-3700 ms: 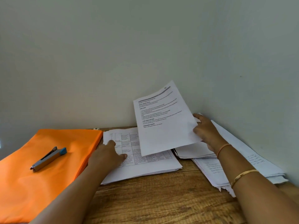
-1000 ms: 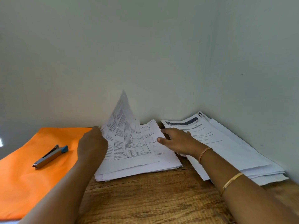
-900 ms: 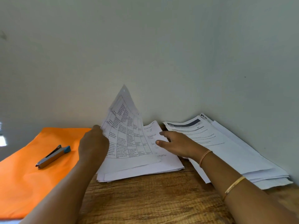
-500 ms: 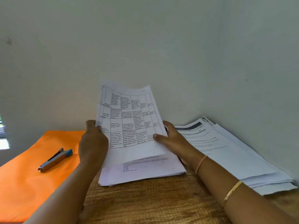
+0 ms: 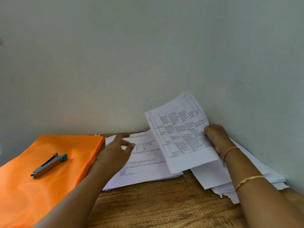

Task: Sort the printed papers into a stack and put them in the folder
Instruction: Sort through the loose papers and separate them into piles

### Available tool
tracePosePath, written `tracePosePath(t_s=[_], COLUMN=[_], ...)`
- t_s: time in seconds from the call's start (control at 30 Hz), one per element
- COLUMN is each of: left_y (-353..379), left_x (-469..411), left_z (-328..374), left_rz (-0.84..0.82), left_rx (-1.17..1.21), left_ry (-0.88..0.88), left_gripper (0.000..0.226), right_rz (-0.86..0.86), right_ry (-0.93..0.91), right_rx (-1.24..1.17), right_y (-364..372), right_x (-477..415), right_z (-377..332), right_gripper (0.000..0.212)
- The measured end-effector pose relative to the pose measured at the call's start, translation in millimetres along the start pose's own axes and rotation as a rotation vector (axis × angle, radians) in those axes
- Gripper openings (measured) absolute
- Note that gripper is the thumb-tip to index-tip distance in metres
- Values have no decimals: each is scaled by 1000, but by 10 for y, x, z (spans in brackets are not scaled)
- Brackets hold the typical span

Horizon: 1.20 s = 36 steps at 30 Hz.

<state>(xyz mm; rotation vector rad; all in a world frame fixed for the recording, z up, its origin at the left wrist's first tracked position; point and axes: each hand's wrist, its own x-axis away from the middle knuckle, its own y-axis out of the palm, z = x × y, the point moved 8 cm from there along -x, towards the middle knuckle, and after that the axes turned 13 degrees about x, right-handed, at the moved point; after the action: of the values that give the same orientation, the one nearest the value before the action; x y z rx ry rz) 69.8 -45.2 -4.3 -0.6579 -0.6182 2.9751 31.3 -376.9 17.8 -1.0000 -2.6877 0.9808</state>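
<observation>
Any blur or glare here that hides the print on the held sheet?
Head view: soft, even light, no hard shadows; the sheet in the right hand shows its grid but unreadable words; the left hand is slightly smeared; mild sheen on the folder.

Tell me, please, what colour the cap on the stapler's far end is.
Blue; the cap of the stapler shows best in the head view.

The brown wooden tabletop (image 5: 164, 208) at lower centre shows matt, coarse grain. The flat orange plastic folder (image 5: 37, 186) at lower left is smooth, faintly glossy. The slim grey metal stapler (image 5: 47, 166) has a blue plastic end. The white grid-printed paper sheet (image 5: 181, 134) at right looks matt; the thin gold metal bangle (image 5: 248, 180) gleams.
</observation>
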Motion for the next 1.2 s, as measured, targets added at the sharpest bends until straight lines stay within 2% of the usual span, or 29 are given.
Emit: tracePosePath(t_s=[0.07, 0.17, 0.27, 0.37, 0.53, 0.67, 0.8, 0.9, 1.07, 1.2], left_y=[-100, -201, -219, -238, -235, -166, -135, -141, -111, -116], left_x=[-13, -28, -45, -44, -50, -27, -36, -27, -15, -10], left_z=[-99, -245, -317, -357, -503, -552, -536, -499, -414, -374], left_rz=[70, 124, 120, 112, 25, -65, -82, -70, -65, -38], left_rx=[-81, -194, -252, -301, -406, -434, -407, -433, -427, -427], left_ry=[-36, -90, -109, -139, -248, -318, -306, -289, -265, -241], left_gripper=[36, 35, 38, 42, 52, 60, 63, 63, 63, 60], right_rz=[72, 97, 50, 1, -122, -126, -24, -11, -91, -260], right_ry=[-19, -7, 30, 49, 86, 142, 113, -39, -535, -856], right_rx=[127, 257, 390, 508, 709, 757, 852, 864, 812, 1029], right_y=[-190, -337, -323, -274, -136, -125, -176, -36, 573, 1125], right_x=[-49, -92, -132, -151, -139, -149, -105, -43, 383, 847], right_z=[80, 248, 384, 480, 625, 717, 616, 330, -378, -603], right_gripper=[27, 25, 16, 28, 28, 57, 64, 60, 54, 63])
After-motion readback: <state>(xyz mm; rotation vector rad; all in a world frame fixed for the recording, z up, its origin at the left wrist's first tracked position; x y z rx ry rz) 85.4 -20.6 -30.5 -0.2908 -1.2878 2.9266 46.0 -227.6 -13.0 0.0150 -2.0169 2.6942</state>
